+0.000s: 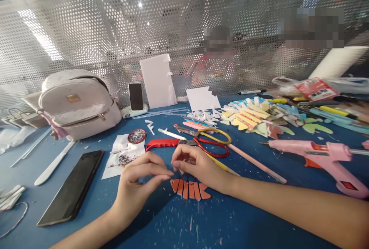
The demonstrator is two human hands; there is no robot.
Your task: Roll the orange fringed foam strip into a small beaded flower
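My left hand (141, 176) has its thumb and fingertips pinched together, just above the left end of a fish shape cut into orange-brown strips (189, 190). The strips lie side by side on the blue table. Close beside it, my right hand (197, 164) curls its fingers inward, thumb against them, over the back of the fish. Whatever lies between the fingertips is too small to make out. Behind my right hand are scissors with red and yellow handles (215, 151) and a red-handled cutter (163, 144).
A pink glue gun (325, 156) lies at the right. Coloured cut-outs (250, 116) are heaped behind. To the left are a black phone (72, 187), a white plastic knife (54, 164) and a backpack (77, 102). A round dish of small bits (137, 136) sits on white paper (111, 162).
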